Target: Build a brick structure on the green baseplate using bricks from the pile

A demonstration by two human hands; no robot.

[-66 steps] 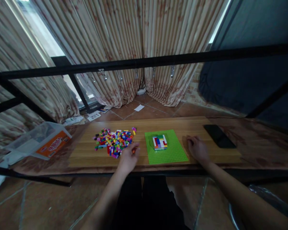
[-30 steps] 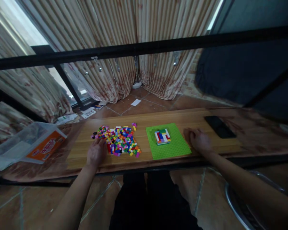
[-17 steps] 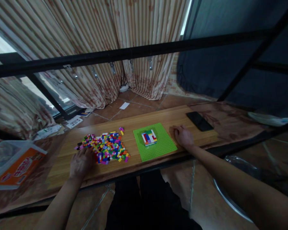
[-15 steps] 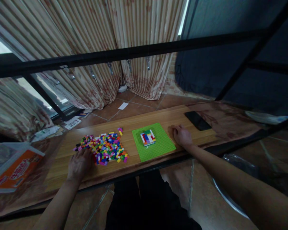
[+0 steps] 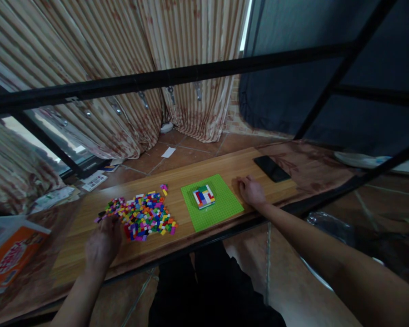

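At the near left edge of a pile of small coloured toy bricks (image 5: 146, 213), my left hand (image 5: 103, 243) is closed, its fingertips drawn together. Whatever those fingers hold, if anything, is too small and dark to make out. A green baseplate (image 5: 221, 211) lies right of the pile. On it sits a small block of joined bricks (image 5: 203, 196), white, red, blue, yellow and green on top. Just past the plate's right edge, my right hand (image 5: 252, 190) rests on the wooden board (image 5: 180, 177) with its fingers curled in and nothing visible in them.
A black phone (image 5: 271, 168) lies on the board's right part. At the far left stands a clear plastic box (image 5: 15, 247) with an orange label. A black metal bar (image 5: 177, 76) crosses above, behind the board. Curtains (image 5: 187, 41) hang beyond it.
The view has shifted slightly to the right. My left hand has drawn back a little from the bricks and its fingers have come together. My right hand stays in place on the board.
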